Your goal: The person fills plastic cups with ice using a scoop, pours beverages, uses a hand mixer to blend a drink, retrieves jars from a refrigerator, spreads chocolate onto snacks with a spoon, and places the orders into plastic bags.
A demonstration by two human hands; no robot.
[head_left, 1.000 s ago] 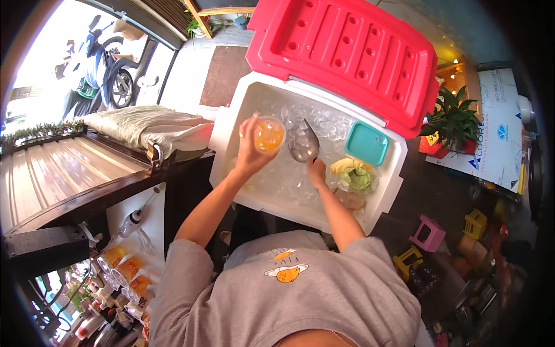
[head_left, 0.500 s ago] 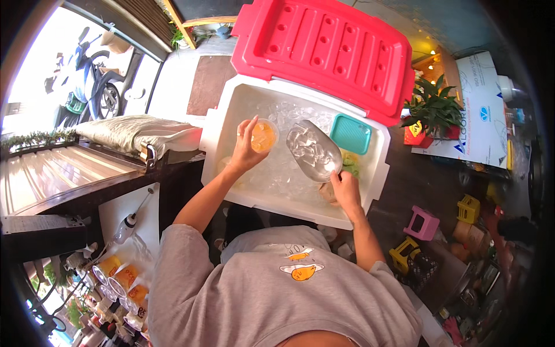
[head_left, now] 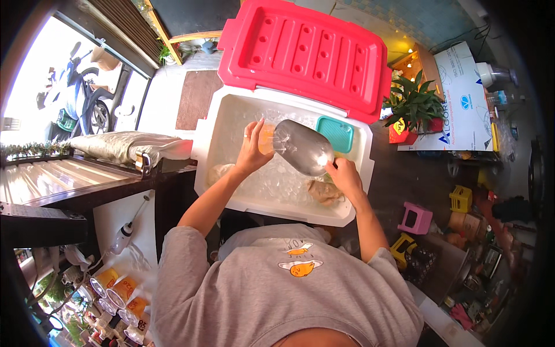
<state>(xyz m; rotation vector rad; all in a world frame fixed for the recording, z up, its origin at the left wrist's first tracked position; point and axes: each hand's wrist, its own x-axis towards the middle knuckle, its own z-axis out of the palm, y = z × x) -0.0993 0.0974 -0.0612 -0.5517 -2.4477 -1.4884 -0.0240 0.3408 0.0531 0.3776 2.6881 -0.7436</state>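
Note:
My left hand [head_left: 252, 151] is closed round a clear cup of orange drink [head_left: 265, 134] over the white cooler [head_left: 222, 115], which holds ice [head_left: 277, 179]. My right hand [head_left: 347, 173] grips the handle end of a metal scoop [head_left: 302, 147], tilted with its front at the cup's mouth. The scoop hides part of the cup. A teal plastic container [head_left: 341, 130] lies in the cooler's back right, and a brown bag [head_left: 325, 194] in its front right. The red lid [head_left: 306, 52] stands open behind.
A dark counter [head_left: 52, 191] with a folded cloth [head_left: 127, 144] flanks the cooler's left. To the right are a potted plant [head_left: 413, 104], a white board [head_left: 462, 104], a pink stool [head_left: 413, 217] and yellow crates [head_left: 459, 199]. Stacked cups [head_left: 121, 289] are at lower left.
My right hand has lifted the scoop out of the ice, loaded, and tipped it leftward onto the cup in my left hand. The view has shifted slightly.

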